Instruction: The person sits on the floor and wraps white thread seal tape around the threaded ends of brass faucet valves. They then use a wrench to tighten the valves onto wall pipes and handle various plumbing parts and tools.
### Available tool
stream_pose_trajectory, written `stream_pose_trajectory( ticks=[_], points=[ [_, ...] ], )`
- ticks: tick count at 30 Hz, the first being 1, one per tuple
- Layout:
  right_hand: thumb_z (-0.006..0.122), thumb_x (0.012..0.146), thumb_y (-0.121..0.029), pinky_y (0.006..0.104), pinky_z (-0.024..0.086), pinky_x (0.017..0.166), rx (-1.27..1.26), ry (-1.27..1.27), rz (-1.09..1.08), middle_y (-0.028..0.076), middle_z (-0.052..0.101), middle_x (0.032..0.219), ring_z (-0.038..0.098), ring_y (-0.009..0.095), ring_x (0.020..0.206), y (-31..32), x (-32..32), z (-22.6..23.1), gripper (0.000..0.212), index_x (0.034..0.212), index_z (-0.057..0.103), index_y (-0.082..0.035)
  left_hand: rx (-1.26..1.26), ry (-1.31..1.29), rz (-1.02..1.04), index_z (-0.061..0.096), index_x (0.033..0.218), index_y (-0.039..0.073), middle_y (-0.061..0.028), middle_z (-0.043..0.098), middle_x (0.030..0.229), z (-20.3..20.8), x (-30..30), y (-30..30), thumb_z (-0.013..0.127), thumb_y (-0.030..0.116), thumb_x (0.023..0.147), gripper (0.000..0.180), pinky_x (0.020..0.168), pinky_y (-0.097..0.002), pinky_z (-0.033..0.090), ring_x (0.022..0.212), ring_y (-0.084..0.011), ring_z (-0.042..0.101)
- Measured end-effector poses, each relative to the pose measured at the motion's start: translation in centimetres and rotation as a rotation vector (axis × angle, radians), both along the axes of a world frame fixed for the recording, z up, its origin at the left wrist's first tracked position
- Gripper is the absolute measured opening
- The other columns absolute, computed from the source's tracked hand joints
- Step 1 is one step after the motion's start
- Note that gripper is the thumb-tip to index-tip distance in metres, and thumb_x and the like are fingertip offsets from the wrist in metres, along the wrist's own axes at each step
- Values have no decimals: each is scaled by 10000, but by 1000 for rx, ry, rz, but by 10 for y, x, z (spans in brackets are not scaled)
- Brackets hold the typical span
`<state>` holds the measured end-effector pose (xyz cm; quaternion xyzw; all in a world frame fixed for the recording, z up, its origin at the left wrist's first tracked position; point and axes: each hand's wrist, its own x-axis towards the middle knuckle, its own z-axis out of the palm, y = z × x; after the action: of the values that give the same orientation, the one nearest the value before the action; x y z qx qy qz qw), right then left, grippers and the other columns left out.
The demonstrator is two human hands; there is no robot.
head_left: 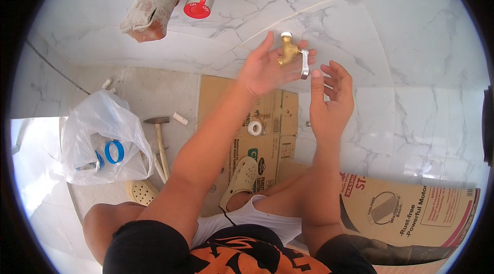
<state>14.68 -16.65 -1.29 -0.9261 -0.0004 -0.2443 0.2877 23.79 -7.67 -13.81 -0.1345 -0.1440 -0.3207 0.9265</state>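
Observation:
A small brass faucet [289,50] with a flat silver lever handle [304,64] and white wrapping on its upper end lies across the fingers of my left hand [260,71]. The thumb of that hand stands apart on the left of the brass body, and fingertips show behind the faucet. Just right of the lever, my right hand [332,96] is raised with its thumb up and its fingers loosely bent, holding nothing. Below the hands, a white tape roll [254,128] lies on a flattened cardboard sheet [221,99].
A silver valve with a red handle [198,8] and a cement-crusted pipe stub [154,6] stick out from the marble-patterned wall. On the floor at left are a hammer [159,138] and a clear plastic bag [103,140] holding blue rings. Printed cardboard [406,212] lies at right.

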Motion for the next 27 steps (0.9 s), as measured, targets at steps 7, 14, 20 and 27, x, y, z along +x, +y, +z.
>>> stream_pose_trajectory(
  ticks=[7, 14, 20, 27],
  points=[
    [728, 966, -200, 277, 535, 818, 199, 112, -23, 157, 680, 1165, 654, 159, 966, -3, -5, 1, 438, 1304, 566, 26, -441, -73, 62, 481, 1463, 79, -83, 572, 1333, -24, 3, -69, 592, 536, 999, 661, 899, -372, 510, 1165, -193, 582],
    [715, 976, -192, 275, 536, 795, 199, 132, -64, 143, 692, 1114, 654, 151, 911, -31, -10, -3, 409, 1289, 575, 30, 744, -120, 128, 680, 1163, 36, -9, 626, 846, -12, 18, 11, 785, 518, 871, 573, 608, -249, 444, 686, -106, 547],
    [713, 974, -187, 279, 545, 787, 98, 165, 34, 135, 707, 1067, 672, 150, 884, -30, -3, -8, 373, 1260, 600, 24, 1355, -214, 362, 705, 909, 67, 10, 609, 694, 20, 14, 32, 781, 520, 879, 460, 516, -215, 421, 576, -84, 544],
    [721, 967, -196, 287, 550, 781, 41, 391, 114, 111, 719, 1018, 675, 146, 871, -65, 2, 0, 347, 1223, 625, 19, 180, 160, -14, 586, 1302, 23, -84, 660, 1078, -18, 0, 7, 542, 596, 1001, 649, 875, -378, 528, 982, -199, 635]
  ],
)
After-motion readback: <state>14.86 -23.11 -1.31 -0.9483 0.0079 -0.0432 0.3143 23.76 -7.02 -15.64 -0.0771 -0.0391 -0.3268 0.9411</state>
